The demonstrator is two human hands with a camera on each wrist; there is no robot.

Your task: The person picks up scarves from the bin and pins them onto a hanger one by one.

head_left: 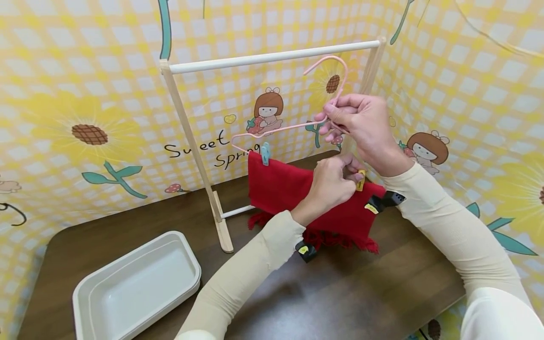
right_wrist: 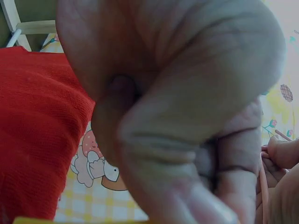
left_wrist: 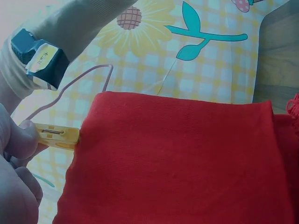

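Observation:
A red fringed cloth hangs folded over the lower bar of a pink wire hanger. My right hand grips the hanger just below its hook, between thumb and fingers. My left hand pinches a yellow clothespin at the right part of the cloth's top edge. In the left wrist view, the tip of this clothespin meets the cloth's edge. A light blue clothespin sits on the cloth's top left. In the right wrist view, my left hand looms close and hides much.
A wooden rack with a white top rod stands behind the hanger. At the left of the brown table is a pale rectangular basin. Yellow patterned sheeting covers the walls.

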